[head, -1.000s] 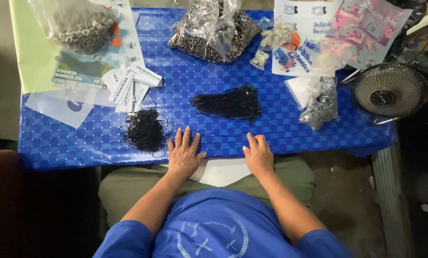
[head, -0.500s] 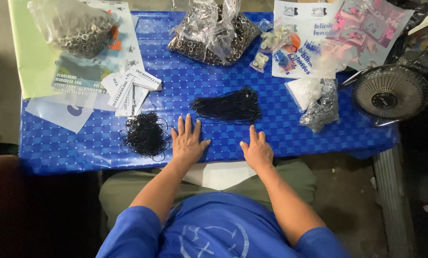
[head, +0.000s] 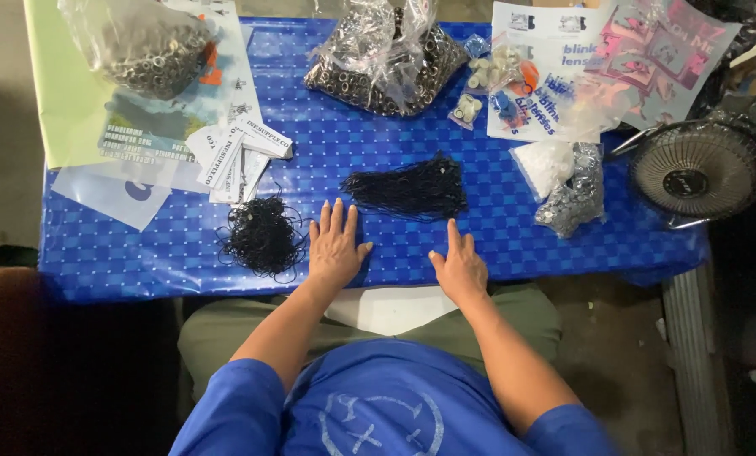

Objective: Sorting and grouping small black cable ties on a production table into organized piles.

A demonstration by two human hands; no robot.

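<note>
- I see the left hand (head: 336,247) lying flat and open on the blue checkered desk (head: 496,245), fingers spread, holding nothing.
- The tangled round heap of thin black cords (head: 262,236) sits just beside that hand, to its left.
- The right hand (head: 460,266) rests flat and empty too, near the desk's front edge.
- The straight bundle of black cords (head: 410,189) lies just beyond both hands.
- Small white paper tags (head: 236,150) are stacked further back.
</note>
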